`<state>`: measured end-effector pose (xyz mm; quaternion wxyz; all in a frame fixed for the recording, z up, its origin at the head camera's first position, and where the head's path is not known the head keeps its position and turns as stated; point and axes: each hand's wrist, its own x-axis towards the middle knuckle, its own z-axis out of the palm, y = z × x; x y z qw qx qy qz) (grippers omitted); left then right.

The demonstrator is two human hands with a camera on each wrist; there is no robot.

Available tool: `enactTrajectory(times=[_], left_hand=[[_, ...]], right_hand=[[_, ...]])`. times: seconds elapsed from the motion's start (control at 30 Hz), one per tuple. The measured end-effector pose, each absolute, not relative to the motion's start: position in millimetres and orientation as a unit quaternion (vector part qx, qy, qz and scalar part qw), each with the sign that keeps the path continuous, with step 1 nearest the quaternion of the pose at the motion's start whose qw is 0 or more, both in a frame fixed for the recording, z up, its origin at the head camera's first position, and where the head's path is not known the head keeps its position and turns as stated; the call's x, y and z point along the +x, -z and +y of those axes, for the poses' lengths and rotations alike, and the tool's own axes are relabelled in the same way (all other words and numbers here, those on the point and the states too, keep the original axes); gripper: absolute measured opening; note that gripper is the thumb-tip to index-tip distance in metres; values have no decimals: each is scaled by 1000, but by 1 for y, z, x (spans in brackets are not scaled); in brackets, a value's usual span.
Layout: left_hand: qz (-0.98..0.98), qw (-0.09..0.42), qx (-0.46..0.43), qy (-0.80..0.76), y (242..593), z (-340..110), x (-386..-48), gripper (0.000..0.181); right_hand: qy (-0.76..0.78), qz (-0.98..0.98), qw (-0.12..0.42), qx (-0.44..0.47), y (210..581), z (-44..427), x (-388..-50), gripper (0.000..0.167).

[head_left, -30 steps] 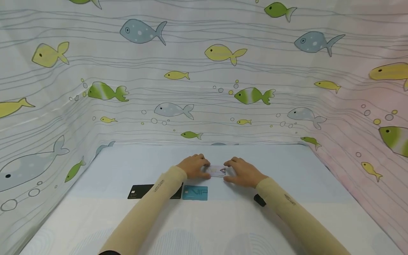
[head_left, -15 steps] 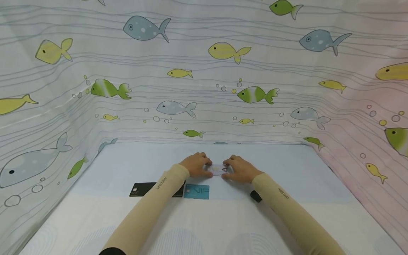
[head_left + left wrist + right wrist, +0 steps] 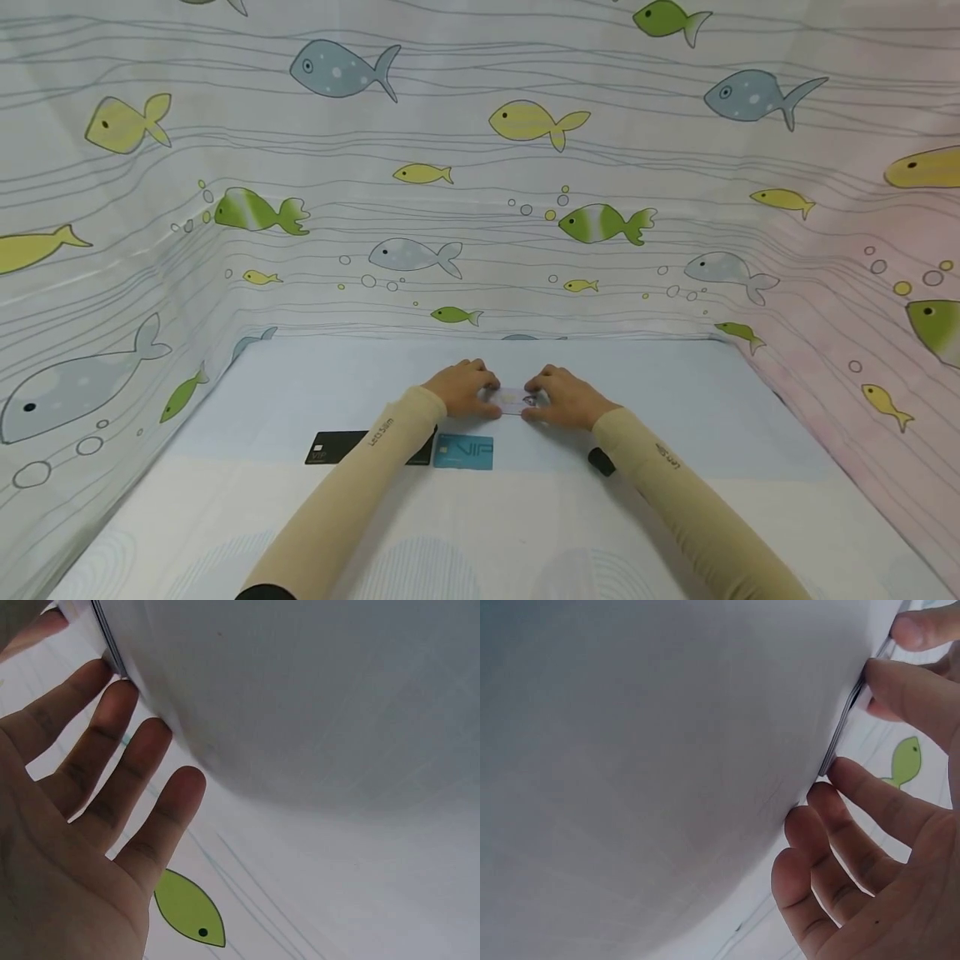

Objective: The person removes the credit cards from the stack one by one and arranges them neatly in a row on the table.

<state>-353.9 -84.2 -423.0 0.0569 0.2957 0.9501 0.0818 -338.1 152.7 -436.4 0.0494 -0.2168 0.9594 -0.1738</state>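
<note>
A thin pale card (image 3: 512,400) with a small dark picture at its right end lies flat on the table. My left hand (image 3: 467,390) pinches its left end between thumb and fingers, and my right hand (image 3: 567,398) pinches its right end. In the left wrist view the card's edge (image 3: 110,637) shows as stacked thin lines beside the fingertips of my left hand (image 3: 90,795). The right wrist view has the same layered edge (image 3: 843,724) between thumb and index finger of my right hand (image 3: 885,840); the other fingers touch the tabletop.
A blue VIP card (image 3: 463,452) lies nearer the front, left of centre. Beside it is a black VIP card (image 3: 330,447), partly hidden under my left forearm. A small black object (image 3: 602,461) is by my right sleeve. Fish-patterned cloth (image 3: 495,192) walls the table's back and sides.
Since a second ago, my right hand has moved a little left, its thumb now over the card's right end. The whole view has shifted slightly. Over the last half second little differs.
</note>
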Motion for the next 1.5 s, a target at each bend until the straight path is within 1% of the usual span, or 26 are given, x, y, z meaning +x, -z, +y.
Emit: enactTrajectory(times=[0.2, 0.7, 1.17, 1.33, 1.5], left_hand=[[951, 58, 290, -85, 423, -85, -353, 53], [949, 34, 306, -65, 425, -86, -353, 54], [942, 12, 329, -62, 429, -88, -354, 55], [939, 1, 340, -55, 429, -87, -354, 56], [938, -9, 344, -45, 428, -86, -351, 55]], right_hand=[[176, 959, 50, -217, 439, 153, -340, 50], [173, 956, 50, -230, 434, 152, -338, 50], [189, 959, 58, -203, 434, 152, -338, 49], [189, 958, 53, -208, 433, 154, -336, 51], [191, 958, 55, -208, 434, 155, -336, 56]])
